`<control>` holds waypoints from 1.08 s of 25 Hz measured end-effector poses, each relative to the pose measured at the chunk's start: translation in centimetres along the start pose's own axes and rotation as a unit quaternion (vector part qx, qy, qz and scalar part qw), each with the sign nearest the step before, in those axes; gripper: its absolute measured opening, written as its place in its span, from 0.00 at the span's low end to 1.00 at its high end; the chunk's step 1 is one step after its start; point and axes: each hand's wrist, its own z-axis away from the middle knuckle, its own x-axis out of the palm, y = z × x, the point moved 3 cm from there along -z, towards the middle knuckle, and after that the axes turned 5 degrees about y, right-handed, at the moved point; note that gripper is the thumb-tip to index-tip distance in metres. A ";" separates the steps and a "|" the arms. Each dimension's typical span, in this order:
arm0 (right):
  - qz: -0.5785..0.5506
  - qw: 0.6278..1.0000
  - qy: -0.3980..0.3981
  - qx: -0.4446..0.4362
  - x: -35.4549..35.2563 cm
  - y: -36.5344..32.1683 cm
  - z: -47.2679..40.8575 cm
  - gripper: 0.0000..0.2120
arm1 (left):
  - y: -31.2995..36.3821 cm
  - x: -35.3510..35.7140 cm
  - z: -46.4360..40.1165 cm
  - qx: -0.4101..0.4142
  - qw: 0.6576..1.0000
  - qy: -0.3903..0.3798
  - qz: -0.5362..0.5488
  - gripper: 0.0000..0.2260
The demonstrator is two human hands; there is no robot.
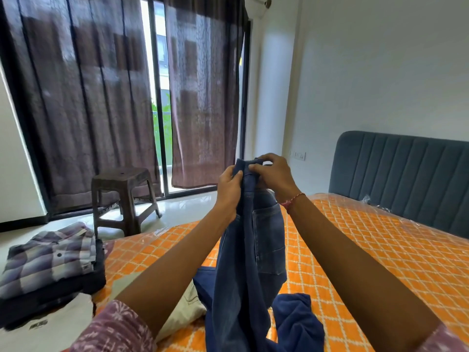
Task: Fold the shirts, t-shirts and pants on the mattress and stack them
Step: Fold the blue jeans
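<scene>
Stack at left: a folded checked shirt point(50, 257) lies on top of dark folded garments, at the left edge of the mattress point(380, 250); below it a white t-shirt point(50, 323) with a small print lies near the bottom corner. The finished jeans should go there, I judge.
Beige garment: a pale piece of clothing point(185, 311) lies under the left forearm, touching the hanging denim; it seems not yet folded.
Left hand point(229, 185): its grip is closed on the waistband edge of the jeans point(243, 262), fingers curled round the cloth.
Jeans: held up in the air at the waistband, with the back pocket facing right and the legs hanging down to the mattress, where the ends bunch together.
Right hand point(272, 174): its grip pinches the same waistband just beside the left hand, thumb and fingers pressed on the top edge.
Step in hand: matching the two halves of the waistband so that one leg lies on the other.
How to do it well: keep the seams aligned, hold the top edge tight, let the legs hang straight before laying them flat on the orange cover.
Risk: the blue garment point(297, 323) below may be caught under the legs.
</scene>
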 end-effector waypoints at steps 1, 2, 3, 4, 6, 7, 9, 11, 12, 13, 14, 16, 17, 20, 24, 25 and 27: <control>0.041 0.999 -0.023 -0.012 0.4 -0.3 0.2 0.09 | -0.1 0.0 0.2 -0.013 1.000 0.011 0.013 0.08; 0.062 0.997 -0.038 -0.012 0.8 -0.6 0.5 0.09 | -0.3 0.0 0.3 -0.021 0.999 0.011 0.027 0.07; 0.047 0.997 -0.060 0.012 0.9 -0.7 0.5 0.07 | -0.3 -0.1 0.4 -0.025 0.999 0.002 0.028 0.07; 0.006 0.994 -0.089 0.056 1.0 -1.0 0.7 0.05 | -0.2 -0.3 0.5 -0.023 1.000 -0.012 0.008 0.10; -0.080 0.975 -0.152 0.144 0.8 -1.0 1.2 0.08 | -0.3 -1.1 0.3 0.009 0.996 -0.037 -0.079 0.19; -0.095 0.970 -0.161 0.157 0.5 -0.5 1.3 0.09 | -0.4 -1.4 0.2 0.034 0.992 -0.043 -0.115 0.19; -0.122 0.973 -0.111 0.163 -0.7 1.5 1.6 0.09 | -0.7 -1.9 -0.1 0.058 0.989 -0.056 -0.126 0.13; -0.135 0.978 -0.012 0.158 -2.6 5.2 2.2 0.09 | 0.4 -2.0 -0.1 0.036 0.994 -0.075 -0.071 0.11; -0.133 0.977 0.013 0.166 -3.5 7.3 2.7 0.10 | 1.3 -2.1 -0.2 0.017 0.995 -0.089 -0.029 0.10; -0.167 0.965 -0.002 0.201 -3.9 9.0 3.3 0.13 | 2.5 -2.0 -0.5 0.001 0.994 -0.112 0.012 0.10; -0.223 0.942 -0.042 0.246 -3.9 10.0 4.0 0.16 | 3.8 -2.2 -0.9 -0.015 0.990 -0.133 0.043 0.10; -0.313 0.902 -0.112 0.276 -3.8 10.0 4.5 0.18 | 5.6 -3.0 -2.4 -0.038 0.986 -0.143 0.080 0.08; -0.319 0.900 -0.135 0.264 -3.7 9.5 4.1 0.16 | 6.1 -3.8 -3.2 -0.047 0.987 -0.125 0.090 0.06; -0.225 0.941 -0.118 0.223 -3.3 7.3 1.7 0.14 | 3.6 -7.4 -4.2 -0.107 0.978 -0.049 0.173 0.11; -0.127 0.968 -0.007 0.219 -2.5 5.1 -0.9 0.12 | -8.1 -8.7 3.6 -0.294 0.943 -0.146 0.059 0.23; -0.143 0.963 0.002 0.226 -2.2 5.0 -1.2 0.11 | -10.2 -8.1 5.7 -0.328 0.926 -0.185 0.037 0.24; -0.200 0.948 0.011 0.248 -2.3 5.0 -1.3 0.11 | -11.2 -6.9 6.6 -0.356 0.917 -0.161 0.081 0.21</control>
